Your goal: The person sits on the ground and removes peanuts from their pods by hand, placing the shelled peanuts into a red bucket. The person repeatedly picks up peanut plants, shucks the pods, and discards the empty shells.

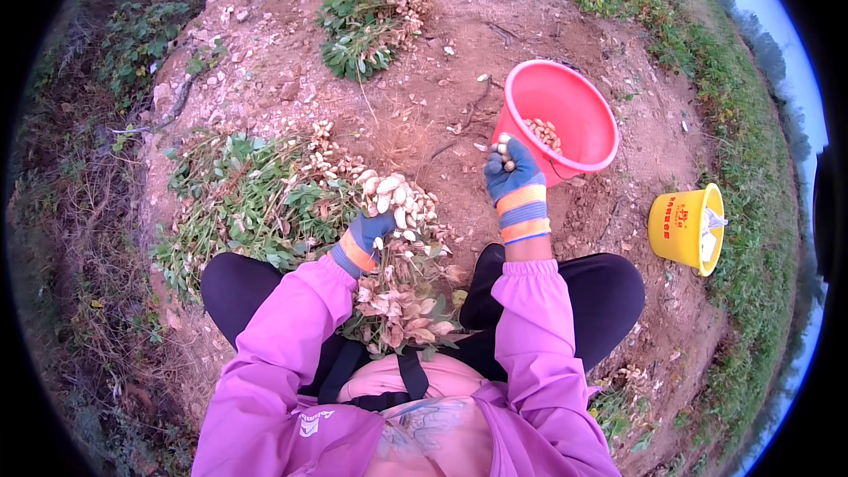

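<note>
Gloved in blue and orange, my left hand (369,236) grips a bunch of peanut plants just below its cluster of pale pods (391,195). The dry brown leaves (404,318) of that bunch hang down between my legs. My right hand (513,172), in a matching glove, is curled around a few loose peanuts (505,151). It is at the near left side of a pink plastic bucket (562,106), partly in front of its rim. Inside the bucket, some picked peanuts (544,134) lie at the bottom.
A heap of pulled peanut plants (245,192) lies to my left, pods toward the middle. Another pile (371,20) is farther ahead. A yellow bucket (677,228) bearing writing stands at right, with whitish material inside. Stony soil (457,106) surrounds these; weeds (748,165) border the right.
</note>
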Available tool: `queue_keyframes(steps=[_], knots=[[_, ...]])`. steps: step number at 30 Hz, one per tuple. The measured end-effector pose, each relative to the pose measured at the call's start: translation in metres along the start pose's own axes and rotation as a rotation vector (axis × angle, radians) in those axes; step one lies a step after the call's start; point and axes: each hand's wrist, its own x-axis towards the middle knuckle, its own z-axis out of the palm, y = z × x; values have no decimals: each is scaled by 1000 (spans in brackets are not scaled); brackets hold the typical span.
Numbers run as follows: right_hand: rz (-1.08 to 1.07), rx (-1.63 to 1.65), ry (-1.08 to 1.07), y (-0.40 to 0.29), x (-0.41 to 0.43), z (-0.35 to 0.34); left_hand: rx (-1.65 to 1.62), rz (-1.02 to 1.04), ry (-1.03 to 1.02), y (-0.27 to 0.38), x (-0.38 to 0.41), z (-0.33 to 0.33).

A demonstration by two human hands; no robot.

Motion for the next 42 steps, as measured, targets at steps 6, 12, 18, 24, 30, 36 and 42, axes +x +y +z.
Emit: queue_keyframes(steps=[6,12,18,24,30,36,42], knots=[[-213,97,139,-114,98,-36,-225,54,-76,2,22,11],[-218,-806,365,-121,69,13,-163,122,66,-6,17,-2],[-102,-1326,-310,-37,-15,65,459,103,252,-16,18,-19],[-188,-1586,-457,42,-59,52,756,38,268,-21,31,-13],[-80,-1388,-360,68,-56,52,594,22,224,-28,28,-17],[-222,-1254,-318,75,-53,43,534,9,225,-10,24,-1],[-265,-1400,-318,67,-53,43,164,-13,117,-27,37,-16]])
